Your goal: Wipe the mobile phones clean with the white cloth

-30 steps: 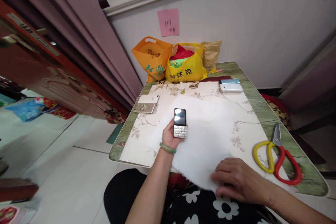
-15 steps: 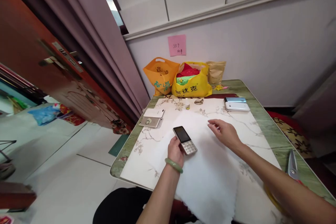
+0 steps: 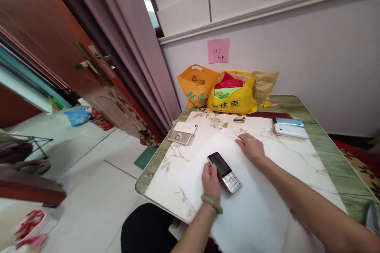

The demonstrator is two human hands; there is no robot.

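Note:
A silver keypad mobile phone (image 3: 225, 172) with a dark screen is tilted over a thin white cloth (image 3: 252, 205). My left hand (image 3: 211, 180), wearing a green bangle, grips the phone's left edge with curled fingers, some of them hidden. Beyond the phone, my right hand (image 3: 251, 147) pinches the far right edge of the cloth between thumb and fingers. The cloth spreads across a floral mat (image 3: 166, 189) and hangs over the table's near side.
Stacked phones (image 3: 182, 137) lie at the left; a white phone (image 3: 291, 131) and a blue phone (image 3: 288, 122) lie at the right. An orange bag (image 3: 197, 87), a yellow bag (image 3: 233, 102) and a brown paper bag (image 3: 265, 85) stand along the back. Scissors (image 3: 372, 219) rest near the right edge.
The phone has come lower and nearer, with my left hand at its side. My right hand has closed on the cloth's edge. The view has turned left.

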